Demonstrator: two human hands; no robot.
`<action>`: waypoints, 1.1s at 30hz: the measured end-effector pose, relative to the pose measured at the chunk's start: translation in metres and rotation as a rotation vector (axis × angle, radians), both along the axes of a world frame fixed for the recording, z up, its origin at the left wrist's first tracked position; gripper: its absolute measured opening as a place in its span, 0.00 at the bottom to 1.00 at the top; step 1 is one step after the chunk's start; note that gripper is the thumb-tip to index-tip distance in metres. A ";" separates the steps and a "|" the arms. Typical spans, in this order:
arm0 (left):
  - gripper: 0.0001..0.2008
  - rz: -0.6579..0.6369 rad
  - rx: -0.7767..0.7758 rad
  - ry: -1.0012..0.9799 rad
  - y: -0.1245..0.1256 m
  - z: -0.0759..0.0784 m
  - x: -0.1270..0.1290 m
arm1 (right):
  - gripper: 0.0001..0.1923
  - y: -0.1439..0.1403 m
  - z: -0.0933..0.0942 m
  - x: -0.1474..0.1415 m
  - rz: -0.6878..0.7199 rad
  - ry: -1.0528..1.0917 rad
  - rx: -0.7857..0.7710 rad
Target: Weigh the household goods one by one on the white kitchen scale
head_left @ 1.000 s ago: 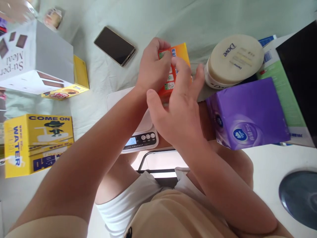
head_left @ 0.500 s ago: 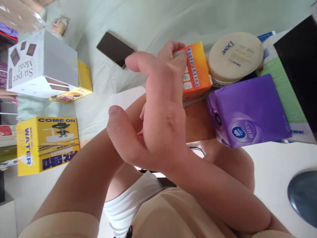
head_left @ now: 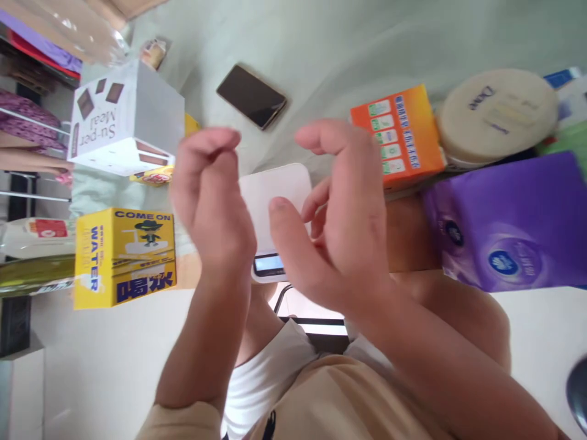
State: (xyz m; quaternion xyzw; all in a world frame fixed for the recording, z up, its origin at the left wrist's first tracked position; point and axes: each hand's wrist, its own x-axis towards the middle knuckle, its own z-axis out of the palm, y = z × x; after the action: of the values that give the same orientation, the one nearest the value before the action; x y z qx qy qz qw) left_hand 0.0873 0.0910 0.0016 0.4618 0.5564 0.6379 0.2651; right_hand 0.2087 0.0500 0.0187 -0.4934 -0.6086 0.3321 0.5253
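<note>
My left hand (head_left: pixel 213 201) hovers left of a white digital scale (head_left: pixel 275 183), its fingers loosely bent and nothing visible in it. On the scale's other side is my right hand (head_left: pixel 343 208), thumb and curved fingers apart, holding nothing. Its thumb and wrist hide part of the scale and its lit display (head_left: pixel 269 263). An orange box (head_left: pixel 398 134) with printed text stands just beyond my right hand, which overlaps its left edge in view. Behind the scale a dark phone (head_left: pixel 251 96) lies flat on the pale green cloth.
To the left stand a white Su-per Meal box (head_left: pixel 156 116) and a yellow box (head_left: pixel 142 256). A purple tissue pack (head_left: pixel 509 214) and a round Dove tub (head_left: pixel 499 116) sit at the right. A green bottle (head_left: pixel 36 275) lies across the left edge.
My left hand has come away from the orange box and moved left, so my arms no longer cross. The scale and its display have come into sight. The view has shifted left.
</note>
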 end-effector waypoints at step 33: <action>0.36 0.419 -0.194 0.029 -0.192 -0.059 -0.180 | 0.40 -0.079 -0.040 -0.162 0.744 -0.262 -0.300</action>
State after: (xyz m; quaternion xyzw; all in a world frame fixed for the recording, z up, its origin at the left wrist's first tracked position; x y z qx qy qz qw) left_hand -0.0930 -0.1008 -0.0571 0.3176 0.7027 0.6156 0.1621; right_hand 0.0464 -0.0292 -0.0208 -0.3490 -0.7519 0.5183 0.2101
